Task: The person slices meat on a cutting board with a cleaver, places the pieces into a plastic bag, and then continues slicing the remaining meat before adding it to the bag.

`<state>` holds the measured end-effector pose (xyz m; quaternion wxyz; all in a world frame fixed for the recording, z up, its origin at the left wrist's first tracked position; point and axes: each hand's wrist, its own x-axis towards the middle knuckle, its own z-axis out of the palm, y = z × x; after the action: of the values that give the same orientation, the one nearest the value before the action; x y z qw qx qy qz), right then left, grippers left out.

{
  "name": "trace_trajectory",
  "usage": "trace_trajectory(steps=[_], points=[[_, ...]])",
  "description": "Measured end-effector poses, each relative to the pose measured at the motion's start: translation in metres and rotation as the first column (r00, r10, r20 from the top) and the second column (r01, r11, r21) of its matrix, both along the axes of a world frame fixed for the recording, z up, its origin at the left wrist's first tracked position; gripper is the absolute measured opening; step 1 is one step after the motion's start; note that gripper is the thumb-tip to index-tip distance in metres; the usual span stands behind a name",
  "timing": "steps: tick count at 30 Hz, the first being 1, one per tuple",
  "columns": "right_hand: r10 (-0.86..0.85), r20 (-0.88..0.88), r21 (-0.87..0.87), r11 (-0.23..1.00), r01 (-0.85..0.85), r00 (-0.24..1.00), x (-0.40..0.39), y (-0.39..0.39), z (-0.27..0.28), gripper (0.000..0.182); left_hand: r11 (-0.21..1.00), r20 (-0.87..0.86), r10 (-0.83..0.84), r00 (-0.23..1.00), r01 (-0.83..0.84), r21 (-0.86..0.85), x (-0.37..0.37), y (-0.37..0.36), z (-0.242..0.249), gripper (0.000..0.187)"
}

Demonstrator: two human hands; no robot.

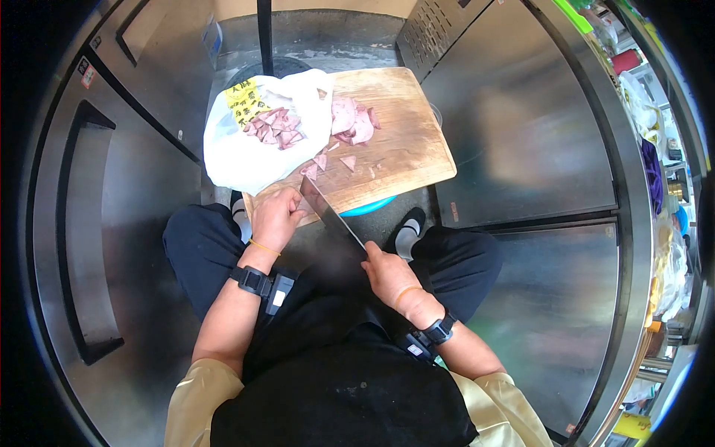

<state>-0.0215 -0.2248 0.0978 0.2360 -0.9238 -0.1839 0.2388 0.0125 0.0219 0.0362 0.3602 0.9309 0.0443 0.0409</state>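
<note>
My right hand [391, 277] grips the handle of a kitchen knife [329, 211]. Its long blade slants up and left over the near edge of a wooden cutting board [417, 149]. Just left of the blade, my left hand [275, 217] rests at the board's near left corner with curled fingers; what they hold, if anything, is hidden. Small pink triangles of sliced meat [348, 162] lie near the knife tip. Farther back sits a pile of round meat slices [352, 121]. A white plastic bag [227, 160] on the board's left holds more cut meat pieces [275, 129].
Under the board, part of a blue container [369, 207] shows. Steel cabinet doors stand close on the left [156, 223] and right [529, 127]. My knees flank the board's near side. Shelves with bags and jars [674, 190] line the far right.
</note>
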Motion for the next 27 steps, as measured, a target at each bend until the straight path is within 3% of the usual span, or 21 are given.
trace_trajectory(steps=[12, 14, 15, 20, 23, 25, 26, 27], points=[[0.203, 0.238, -0.240, 0.960, -0.145, 0.950, 0.016, 0.013, 0.000, 0.016, 0.992, -0.211, 0.120, 0.970, -0.125, -0.008, 0.007, 0.001, -0.007, 0.027], [0.217, 0.297, -0.249, 0.958, -0.144, 0.930, 0.023, 0.005, -0.002, 0.021, 0.996, 0.010, 0.083, 0.997, -0.083, -0.027, 0.002, 0.001, -0.017, 0.028], [0.210, 0.312, -0.229, 0.963, -0.141, 0.927, 0.026, -0.003, 0.002, 0.022, 0.997, 0.120, 0.066, 0.991, -0.062, -0.034, 0.001, 0.001, -0.023, 0.028], [0.070, 0.350, -0.134, 0.991, -0.024, 0.934, 0.039, -0.046, 0.019, 0.017, 0.995, 0.032, 0.051, 0.998, -0.048, -0.088, 0.004, -0.001, -0.027, 0.029], [-0.126, 0.385, 0.138, 0.987, 0.077, 0.914, 0.065, -0.073, 0.002, 0.026, 0.997, 0.007, 0.040, 0.999, -0.040, -0.059, 0.008, -0.003, -0.017, 0.028], [-0.338, -0.112, 0.457, 0.818, 0.351, 0.934, 0.087, -0.076, 0.006, 0.028, 1.000, -0.006, 0.018, 1.000, -0.018, -0.012, 0.010, -0.008, -0.009, 0.030], [-0.363, -0.413, 0.509, 0.669, 0.542, 0.835, 0.097, -0.075, 0.011, 0.027, 1.000, -0.006, -0.004, 1.000, 0.004, -0.019, 0.013, -0.007, -0.009, 0.030], [-0.400, -0.424, 0.487, 0.655, 0.577, 0.813, 0.107, -0.075, 0.017, 0.024, 0.999, -0.009, -0.025, 1.000, 0.025, -0.022, 0.015, -0.005, -0.011, 0.030]])
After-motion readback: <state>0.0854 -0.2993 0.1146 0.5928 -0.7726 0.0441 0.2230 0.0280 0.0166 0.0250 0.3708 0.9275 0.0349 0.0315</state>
